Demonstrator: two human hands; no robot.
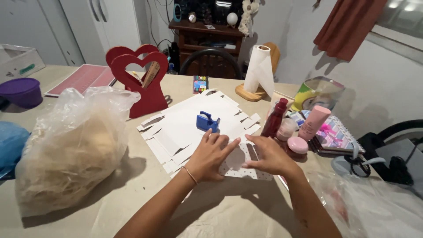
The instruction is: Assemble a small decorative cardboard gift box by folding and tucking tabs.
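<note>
Both hands flat, fingers spread, gripping nothing: left hand (210,155) & right hand (269,156) press a white dotted card cut-out (238,162) at the table's (132,194) near edge, atop flat box blanks (189,125); blue tape dispenser (207,122) just beyond; best to crease w/ fingertips along the fold, palms pinning the card.

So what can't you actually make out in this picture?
All in the head view:
- Dotted white card: its middle lies under the left hand and right hand.
- Clear bag on the left: cloudy plastic blurs the pale straw-like filling.
- Second plastic bag: cut off by the bottom right edge.
- Phone beyond the blue tape dispenser: screen too small to tell.
</note>
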